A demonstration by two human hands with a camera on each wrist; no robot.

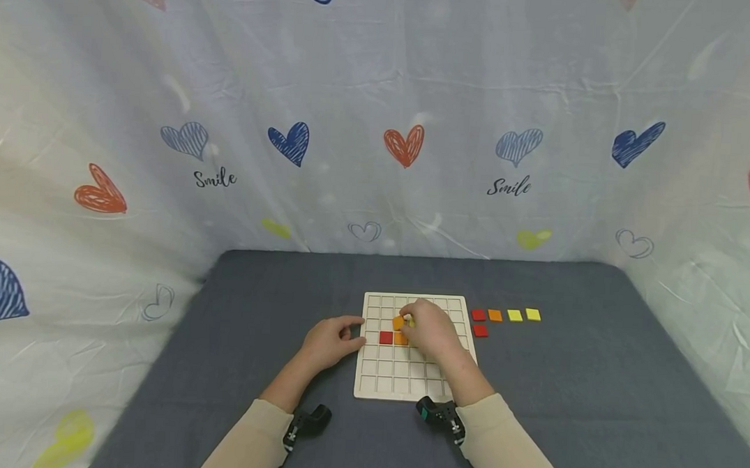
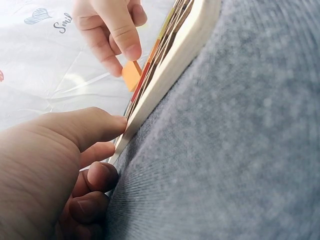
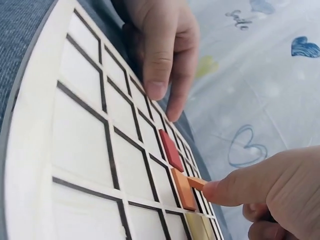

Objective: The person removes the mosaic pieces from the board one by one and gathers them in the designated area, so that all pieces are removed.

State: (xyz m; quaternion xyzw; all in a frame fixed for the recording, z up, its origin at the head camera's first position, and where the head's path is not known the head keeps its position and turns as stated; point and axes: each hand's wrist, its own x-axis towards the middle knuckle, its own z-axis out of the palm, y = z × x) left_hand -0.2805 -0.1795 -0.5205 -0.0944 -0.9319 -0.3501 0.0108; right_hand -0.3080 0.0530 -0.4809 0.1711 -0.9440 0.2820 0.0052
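A pale wooden grid board lies on the table, divided into square cells. My right hand is over its middle and pinches an orange tile, which stands tilted at the cells in the left wrist view. In the row nearer me, a red tile and another orange tile lie side by side. Part of a yellow tile shows beyond the orange one in the right wrist view. My left hand touches the board's left edge with thumb and index fingertips; its other fingers bend loosely.
Right of the board lie loose tiles: a red tile with a second red tile below it, an orange tile and two yellow ones. A dark grey cloth covers the table. Heart-printed curtains hang behind and beside it.
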